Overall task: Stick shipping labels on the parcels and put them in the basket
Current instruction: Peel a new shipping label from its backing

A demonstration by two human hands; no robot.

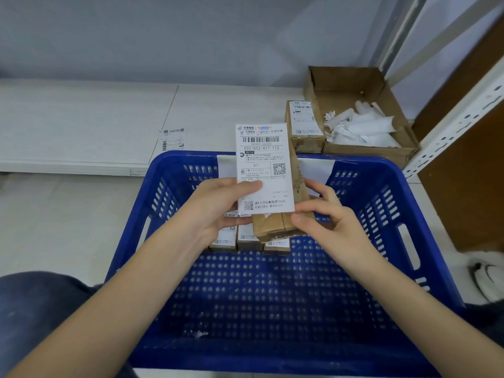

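Above the blue basket (392,186) I hold a brown cardboard parcel (275,226) with a white shipping label (263,159) on its upper face. My left hand (218,205) grips the parcel's left side, thumb pressed on the label. My right hand (324,216) holds its right side, thumb near the label's lower right corner. Three labelled parcels (246,240) lie side by side in the basket, partly hidden by my hands.
Another labelled parcel (304,124) stands behind the basket, against an open cardboard box (343,85) holding crumpled white backing papers (360,126). A loose label (172,139) lies on the white board at left. A metal shelf upright (461,115) rises at right.
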